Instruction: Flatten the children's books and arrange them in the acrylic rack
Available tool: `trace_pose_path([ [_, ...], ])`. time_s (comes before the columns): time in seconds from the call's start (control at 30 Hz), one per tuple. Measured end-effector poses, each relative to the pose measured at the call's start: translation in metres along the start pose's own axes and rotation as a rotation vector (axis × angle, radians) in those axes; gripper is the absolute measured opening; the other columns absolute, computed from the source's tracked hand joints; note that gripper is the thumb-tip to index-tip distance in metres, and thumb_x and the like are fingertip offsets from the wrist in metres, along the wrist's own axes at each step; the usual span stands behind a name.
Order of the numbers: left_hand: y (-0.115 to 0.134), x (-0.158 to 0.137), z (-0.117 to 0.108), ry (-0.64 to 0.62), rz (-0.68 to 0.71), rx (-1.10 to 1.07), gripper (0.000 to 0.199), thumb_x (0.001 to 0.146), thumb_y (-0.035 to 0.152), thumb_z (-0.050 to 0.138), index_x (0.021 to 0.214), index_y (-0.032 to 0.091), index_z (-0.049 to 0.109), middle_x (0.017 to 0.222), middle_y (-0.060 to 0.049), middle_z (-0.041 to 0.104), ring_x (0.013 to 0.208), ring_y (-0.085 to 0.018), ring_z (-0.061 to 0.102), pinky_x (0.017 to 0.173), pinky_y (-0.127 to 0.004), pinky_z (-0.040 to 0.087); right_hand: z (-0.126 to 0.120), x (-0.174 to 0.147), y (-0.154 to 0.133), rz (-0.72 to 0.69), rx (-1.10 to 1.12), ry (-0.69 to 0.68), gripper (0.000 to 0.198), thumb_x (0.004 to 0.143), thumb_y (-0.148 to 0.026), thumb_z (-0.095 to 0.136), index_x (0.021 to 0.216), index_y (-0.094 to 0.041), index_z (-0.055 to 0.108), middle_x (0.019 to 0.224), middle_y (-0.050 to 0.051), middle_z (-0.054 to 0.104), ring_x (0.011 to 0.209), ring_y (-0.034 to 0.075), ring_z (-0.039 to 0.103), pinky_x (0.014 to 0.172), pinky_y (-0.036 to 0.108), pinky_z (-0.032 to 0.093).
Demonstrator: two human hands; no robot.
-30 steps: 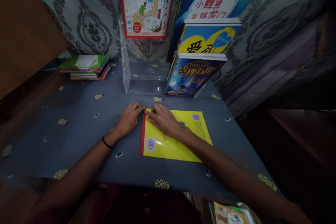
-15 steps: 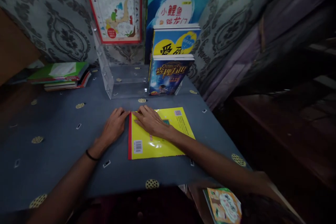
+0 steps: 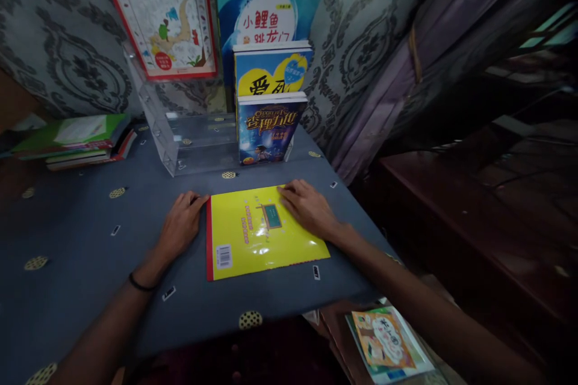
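A yellow book (image 3: 253, 240) with a red spine lies flat on the table, its cover printed with a small green chalkboard and a barcode. My left hand (image 3: 182, 222) is at the upper left corner, fingers together and pinching the spine's top end; a dark band circles that wrist. Across the upper right part of the cover rests my right hand (image 3: 309, 207), fingers stretched out and touching the glossy surface. It hides that corner of the book.
Beyond the yellow book stands a clear plastic rack (image 3: 156, 126) with several upright books, including a dark blue one (image 3: 266, 132). A book stack (image 3: 85, 138) lies at the left. Below the table's right edge, an orange-covered book (image 3: 383, 340) sits in a box.
My right hand has slid rightward across the cover from near the spine, uncovering the chalkboard picture. My left hand stays at the spine's top corner. The camera view has shifted to the right.
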State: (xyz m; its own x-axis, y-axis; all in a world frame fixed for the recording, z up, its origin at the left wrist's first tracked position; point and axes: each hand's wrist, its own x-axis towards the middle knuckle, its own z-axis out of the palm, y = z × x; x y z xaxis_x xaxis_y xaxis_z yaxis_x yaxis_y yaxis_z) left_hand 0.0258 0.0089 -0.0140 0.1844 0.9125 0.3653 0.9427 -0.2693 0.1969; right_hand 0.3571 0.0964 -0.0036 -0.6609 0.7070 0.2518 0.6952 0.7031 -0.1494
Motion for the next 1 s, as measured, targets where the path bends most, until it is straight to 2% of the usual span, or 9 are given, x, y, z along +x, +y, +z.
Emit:
trace_pose_path([
  [0.17,0.000,0.001,-0.002,0.020,0.020,-0.016,0.040,0.097,0.015,0.038,0.124,0.022,0.066,0.102,-0.010,0.062,0.092,-0.025,0.058,0.083,-0.041,0.053,0.000,-0.017,0.038,0.072,0.061,0.099,0.036,0.103,-0.030,0.041,0.121,-0.020,0.071,0.105,0.014,0.066,0.096,0.028,0.059,0.083,0.042,0.050],
  [0.33,0.006,0.005,-0.009,0.003,0.048,0.079,0.037,0.097,0.016,0.039,0.122,0.023,0.065,0.101,-0.012,0.063,0.089,-0.027,0.057,0.076,-0.042,0.051,0.003,-0.017,0.044,0.082,0.100,0.109,0.039,0.103,-0.031,0.040,0.118,-0.016,0.073,0.105,0.015,0.067,0.097,0.028,0.059,0.083,0.040,0.048],
  [0.43,0.029,0.014,-0.013,-0.008,0.080,0.126,0.032,0.100,0.021,0.039,0.119,0.020,0.065,0.107,-0.013,0.063,0.093,-0.028,0.057,0.079,-0.044,0.050,0.005,-0.017,0.045,0.097,0.123,0.104,0.039,0.103,-0.032,0.041,0.118,-0.017,0.073,0.105,0.014,0.066,0.099,0.028,0.058,0.084,0.039,0.047],
  [0.53,0.067,0.028,-0.008,-0.073,0.216,-0.020,0.031,0.103,0.024,0.038,0.121,0.019,0.063,0.117,-0.013,0.061,0.104,-0.027,0.056,0.090,-0.044,0.050,0.005,-0.018,0.047,0.108,0.148,0.098,0.038,0.103,-0.033,0.041,0.118,-0.019,0.074,0.106,0.013,0.065,0.101,0.027,0.057,0.084,0.038,0.046],
  [0.63,0.109,0.047,0.007,-0.194,0.380,-0.087,0.032,0.104,0.024,0.039,0.129,0.019,0.058,0.125,-0.013,0.059,0.116,-0.028,0.052,0.096,-0.044,0.048,0.006,-0.018,0.048,0.114,0.160,0.098,0.037,0.103,-0.032,0.042,0.117,-0.020,0.074,0.106,0.012,0.064,0.101,0.027,0.056,0.084,0.038,0.045],
  [0.73,0.139,0.066,0.026,-0.244,0.465,-0.036,0.032,0.104,0.025,0.041,0.130,0.018,0.058,0.122,-0.013,0.059,0.115,-0.028,0.052,0.096,-0.043,0.047,0.006,-0.018,0.048,0.115,0.164,0.104,0.035,0.102,-0.029,0.044,0.116,-0.020,0.075,0.106,0.012,0.064,0.101,0.027,0.055,0.085,0.038,0.045],
  [0.87,0.154,0.085,0.046,-0.200,0.492,0.028,0.032,0.104,0.026,0.041,0.127,0.016,0.060,0.117,-0.013,0.058,0.110,-0.028,0.051,0.095,-0.043,0.046,0.004,-0.017,0.049,0.113,0.189,0.096,0.034,0.102,-0.029,0.045,0.116,-0.019,0.074,0.105,0.011,0.063,0.101,0.027,0.055,0.087,0.037,0.044],
  [1.0,0.159,0.087,0.052,-0.180,0.483,0.008,0.033,0.104,0.026,0.041,0.127,0.018,0.062,0.121,-0.013,0.056,0.111,-0.027,0.050,0.096,-0.043,0.044,0.002,-0.017,0.048,0.118,0.199,0.079,0.033,0.102,-0.029,0.044,0.114,-0.020,0.075,0.106,0.011,0.062,0.101,0.026,0.054,0.086,0.037,0.043],
])
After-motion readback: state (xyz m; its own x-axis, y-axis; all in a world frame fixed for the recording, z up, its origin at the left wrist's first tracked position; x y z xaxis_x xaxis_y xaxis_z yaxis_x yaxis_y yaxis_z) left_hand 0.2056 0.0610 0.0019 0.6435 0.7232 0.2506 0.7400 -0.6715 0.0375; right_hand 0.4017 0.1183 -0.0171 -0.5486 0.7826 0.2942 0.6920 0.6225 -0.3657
